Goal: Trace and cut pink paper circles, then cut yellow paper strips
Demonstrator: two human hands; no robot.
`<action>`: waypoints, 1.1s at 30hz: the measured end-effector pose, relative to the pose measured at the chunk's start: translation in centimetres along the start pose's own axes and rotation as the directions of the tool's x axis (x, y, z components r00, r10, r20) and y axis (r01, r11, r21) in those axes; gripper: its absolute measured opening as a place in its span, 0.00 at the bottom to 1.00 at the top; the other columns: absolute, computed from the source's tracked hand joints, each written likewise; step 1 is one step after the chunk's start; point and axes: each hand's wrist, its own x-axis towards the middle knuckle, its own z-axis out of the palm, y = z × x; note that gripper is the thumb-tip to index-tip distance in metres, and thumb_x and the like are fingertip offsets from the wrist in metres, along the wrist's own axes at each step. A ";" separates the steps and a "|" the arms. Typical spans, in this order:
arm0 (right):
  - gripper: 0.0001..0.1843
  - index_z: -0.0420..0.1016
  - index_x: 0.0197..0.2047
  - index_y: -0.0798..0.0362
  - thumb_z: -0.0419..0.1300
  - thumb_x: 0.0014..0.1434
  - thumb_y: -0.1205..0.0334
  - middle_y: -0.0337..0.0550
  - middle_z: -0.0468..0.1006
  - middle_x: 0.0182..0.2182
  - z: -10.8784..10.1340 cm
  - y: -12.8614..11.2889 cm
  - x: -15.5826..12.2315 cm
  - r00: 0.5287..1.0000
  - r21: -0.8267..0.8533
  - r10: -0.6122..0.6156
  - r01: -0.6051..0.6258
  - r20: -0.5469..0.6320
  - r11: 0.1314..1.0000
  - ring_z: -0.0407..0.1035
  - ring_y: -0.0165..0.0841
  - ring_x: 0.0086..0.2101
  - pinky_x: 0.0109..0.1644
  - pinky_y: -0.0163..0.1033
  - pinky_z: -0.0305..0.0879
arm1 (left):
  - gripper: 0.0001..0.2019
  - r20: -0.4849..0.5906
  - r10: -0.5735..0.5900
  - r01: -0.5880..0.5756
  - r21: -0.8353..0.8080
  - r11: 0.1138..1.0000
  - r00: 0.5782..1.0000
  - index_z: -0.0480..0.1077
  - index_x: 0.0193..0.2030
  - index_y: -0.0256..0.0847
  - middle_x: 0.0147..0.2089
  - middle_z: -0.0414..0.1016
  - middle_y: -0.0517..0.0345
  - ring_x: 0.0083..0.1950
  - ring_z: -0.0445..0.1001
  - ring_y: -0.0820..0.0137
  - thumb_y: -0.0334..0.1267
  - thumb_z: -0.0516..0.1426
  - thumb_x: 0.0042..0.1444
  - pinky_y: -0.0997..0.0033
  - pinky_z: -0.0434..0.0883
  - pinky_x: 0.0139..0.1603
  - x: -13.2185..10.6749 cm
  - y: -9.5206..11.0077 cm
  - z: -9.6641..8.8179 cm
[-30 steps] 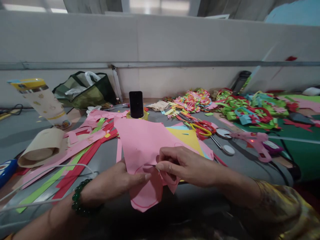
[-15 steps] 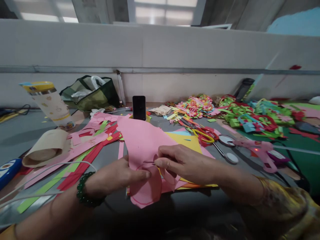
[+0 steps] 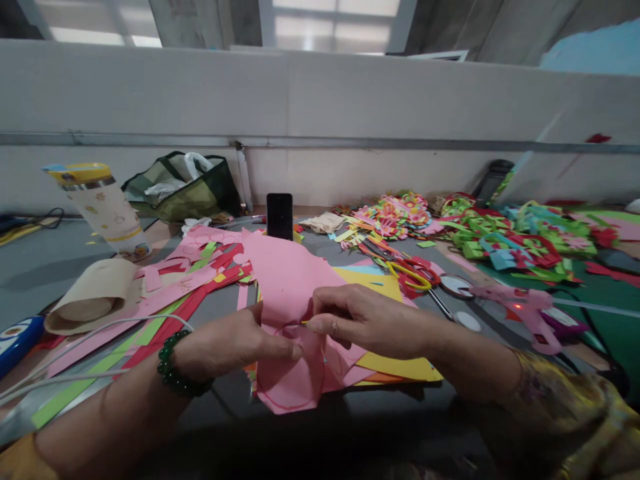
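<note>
A large sheet of pink paper (image 3: 295,267) stands tilted in front of me, with curved outlines drawn on its lower part. My left hand (image 3: 255,340), with a green bead bracelet (image 3: 173,363) on its wrist, pinches the sheet's left edge, thumb lying on the front face. My right hand (image 3: 360,320) is closed around a slim metal tool (image 3: 303,323), seemingly small scissors; only its thin tip shows at the paper, and the handles are hidden in the fingers. Beneath lie yellow sheets (image 3: 390,363) and more pink paper.
A phone (image 3: 279,215) stands behind the sheet. To the right lie yellow-handled scissors (image 3: 413,275), a pink glue gun (image 3: 525,303) with a lit light and heaps of paper flowers (image 3: 400,213). At left are paper strips (image 3: 170,327), a tumbler (image 3: 103,207), a tape roll (image 3: 93,297) and a white cable (image 3: 115,327).
The pink sheet has turned and shifted slightly under my hands. Less of the tool's dark tip shows now. Both hands keep their grip, and the view has moved a little.
</note>
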 end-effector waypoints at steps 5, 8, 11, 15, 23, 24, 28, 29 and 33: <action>0.14 0.66 0.30 0.55 0.51 0.62 0.55 0.35 0.69 0.22 0.0 0.3 0.1 1.000 0.052 -0.018 0.016 0.023 0.999 0.61 0.25 0.24 0.28 0.31 0.55 | 0.18 0.036 0.033 -0.030 -0.088 0.996 0.999 0.74 0.46 0.44 0.45 0.79 0.59 0.47 0.74 0.62 0.37 0.63 0.45 0.66 0.69 0.47 0.1 0.3 0.0; 0.16 0.66 0.30 0.55 0.49 0.64 0.53 0.36 0.70 0.22 0.0 0.3 0.1 1.000 0.086 -0.013 0.011 0.018 0.996 0.62 0.26 0.25 0.29 0.31 0.57 | 0.20 0.024 0.023 -0.020 -0.117 0.993 0.999 0.74 0.47 0.44 0.41 0.79 0.60 0.43 0.75 0.64 0.35 0.64 0.43 0.69 0.69 0.42 0.2 0.3 0.0; 0.16 0.66 0.30 0.54 0.49 0.64 0.53 0.36 0.70 0.22 0.2 0.4 0.2 1.000 0.098 -0.008 0.006 0.014 0.995 0.62 0.26 0.25 0.30 0.31 0.57 | 0.19 0.022 0.017 -0.016 -0.071 0.997 1.000 0.75 0.46 0.45 0.39 0.79 0.62 0.43 0.74 0.65 0.36 0.64 0.44 0.70 0.69 0.42 0.2 0.3 0.0; 0.13 0.66 0.30 0.55 0.52 0.62 0.56 0.34 0.69 0.21 0.5 0.6 0.4 1.000 0.111 0.008 -0.010 0.020 0.994 0.61 0.25 0.23 0.27 0.30 0.55 | 0.13 -0.001 0.020 -0.020 0.043 0.999 1.000 0.76 0.41 0.44 0.40 0.78 0.63 0.45 0.73 0.64 0.37 0.63 0.45 0.70 0.67 0.43 0.3 0.6 0.0; 0.14 0.63 0.28 0.55 0.51 0.62 0.55 0.34 0.67 0.20 0.7 1.5 0.4 0.996 0.181 0.005 0.011 -0.092 0.983 0.60 0.24 0.23 0.28 0.30 0.55 | 0.13 -0.094 0.191 -0.206 -0.202 0.957 0.977 0.72 0.41 0.40 0.30 0.74 0.64 0.33 0.71 0.71 0.37 0.63 0.47 0.74 0.67 0.34 0.5 0.2 0.9; 0.15 0.63 0.28 0.54 0.51 0.62 0.54 0.34 0.68 0.20 0.6 1.6 0.4 0.995 0.190 0.012 0.008 -0.100 0.982 0.60 0.24 0.23 0.28 0.31 0.56 | 0.13 -0.151 0.213 -0.243 -0.223 0.944 0.965 0.72 0.41 0.40 0.30 0.73 0.64 0.32 0.71 0.71 0.38 0.63 0.48 0.75 0.67 0.33 0.4 0.1 1.1; 0.17 0.63 0.29 0.54 0.50 0.63 0.51 0.36 0.69 0.22 0.3 1.5 0.7 0.995 0.188 0.019 0.001 -0.103 0.982 0.62 0.26 0.24 0.29 0.31 0.57 | 0.12 -0.308 0.206 -0.278 -0.210 0.937 0.929 0.70 0.39 0.40 0.30 0.73 0.63 0.29 0.69 0.74 0.40 0.63 0.49 0.76 0.65 0.28 0.2 0.0 1.3; 0.17 0.64 0.30 0.55 0.50 0.63 0.50 0.36 0.69 0.22 0.2 1.3 0.8 0.995 0.178 0.014 0.005 -0.101 0.984 0.63 0.26 0.25 0.29 0.31 0.57 | 0.12 -0.331 0.190 -0.260 -0.184 0.948 0.924 0.70 0.38 0.40 0.29 0.73 0.63 0.27 0.68 0.74 0.41 0.63 0.48 0.76 0.64 0.27 0.1 0.1 1.2; 0.17 0.67 0.33 0.55 0.51 0.62 0.49 0.37 0.70 0.25 -0.4 0.4 1.1 0.992 0.080 -0.026 0.036 -0.126 0.996 0.63 0.27 0.27 0.29 0.32 0.56 | 0.13 -0.358 0.163 -0.188 -0.036 0.982 0.919 0.70 0.36 0.38 0.27 0.71 0.63 0.26 0.67 0.73 0.42 0.63 0.46 0.75 0.61 0.24 -0.3 0.4 0.2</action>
